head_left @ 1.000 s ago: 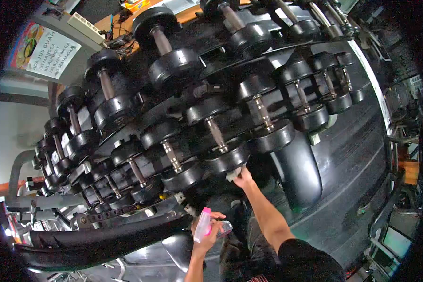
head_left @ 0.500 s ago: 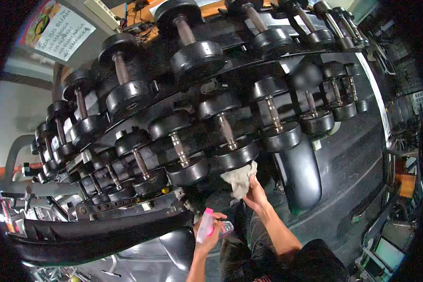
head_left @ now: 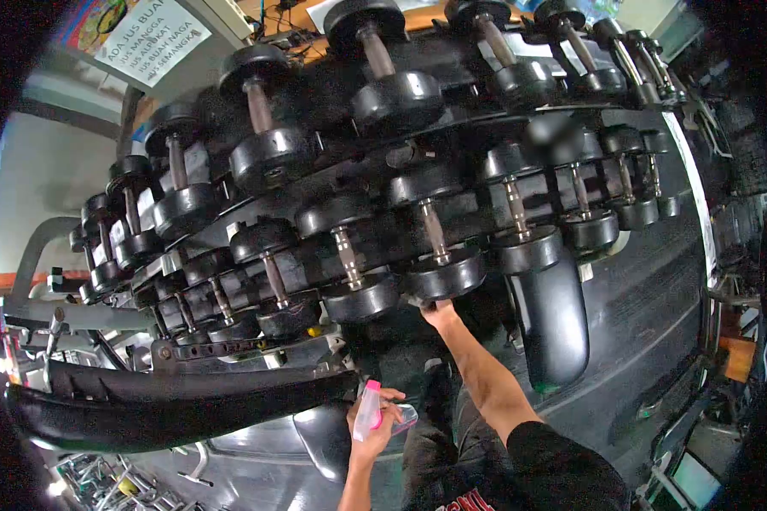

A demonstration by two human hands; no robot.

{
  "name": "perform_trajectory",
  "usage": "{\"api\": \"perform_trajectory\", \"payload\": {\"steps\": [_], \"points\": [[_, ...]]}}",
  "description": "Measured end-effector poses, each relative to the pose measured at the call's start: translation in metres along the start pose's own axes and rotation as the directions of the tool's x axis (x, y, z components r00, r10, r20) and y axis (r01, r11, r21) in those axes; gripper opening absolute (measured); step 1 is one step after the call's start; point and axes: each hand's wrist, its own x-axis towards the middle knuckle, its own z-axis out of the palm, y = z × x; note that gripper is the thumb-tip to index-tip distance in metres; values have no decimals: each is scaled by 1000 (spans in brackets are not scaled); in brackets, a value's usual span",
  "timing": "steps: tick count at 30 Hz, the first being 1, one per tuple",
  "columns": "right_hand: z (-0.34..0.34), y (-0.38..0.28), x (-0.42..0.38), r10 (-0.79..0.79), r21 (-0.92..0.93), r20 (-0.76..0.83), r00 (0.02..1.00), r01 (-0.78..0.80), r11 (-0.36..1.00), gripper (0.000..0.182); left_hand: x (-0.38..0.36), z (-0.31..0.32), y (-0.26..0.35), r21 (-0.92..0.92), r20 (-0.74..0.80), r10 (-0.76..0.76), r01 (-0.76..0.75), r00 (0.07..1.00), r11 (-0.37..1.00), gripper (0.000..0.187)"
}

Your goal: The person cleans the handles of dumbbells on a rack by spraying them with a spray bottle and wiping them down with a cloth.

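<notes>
A clear spray bottle with a pink nozzle [head_left: 366, 412] is gripped in my left hand [head_left: 385, 421], low in the view and away from the rack. My right hand [head_left: 439, 314] reaches in beneath the near end of a black dumbbell [head_left: 447, 276] on the lower row. Its fingers are mostly hidden under that dumbbell. Just a small pale edge of the cloth [head_left: 414, 301] shows beside the hand; the dumbbell covers the rest.
Black dumbbells with metal handles fill two tiers of the rack, such as one on the upper tier [head_left: 398, 100]. A black padded bench [head_left: 551, 328] stands right of my right arm. Another long black pad [head_left: 179, 413] lies at the left.
My right hand has moved up and left with the cloth, from in front of the dumbbell to underneath it. The camera view has shifted slightly. My left hand still holds the spray bottle.
</notes>
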Motion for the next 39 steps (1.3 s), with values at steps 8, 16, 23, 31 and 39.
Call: {"api": "perform_trajectory", "payload": {"steps": [8, 16, 23, 31, 39], "points": [[94, 23, -183, 22, -193, 20, 1000, -18, 981, 24, -18, 3, 47, 153, 26, 126, -128, 992, 980, 20], [198, -39, -349, -156, -436, 436, 886, 360, 825, 37, -48, 8, 103, 70, 34, 200, -202, 979, 977, 18], [241, -40, -490, -89, -666, 741, 666, 709, -233, 53, -94, 36, 127, -126, 65, 243, -233, 968, 964, 18], [229, -66, -587, -199, -584, 808, 555, 799, -144, 39, -145, 97, 130, -105, 63, 354, -347, 933, 932, 19], [189, -126, -644, -209, -531, 652, 729, 636, 560, 38, -184, 176, 118, -40, 97, 454, -453, 885, 891, 20]]}}
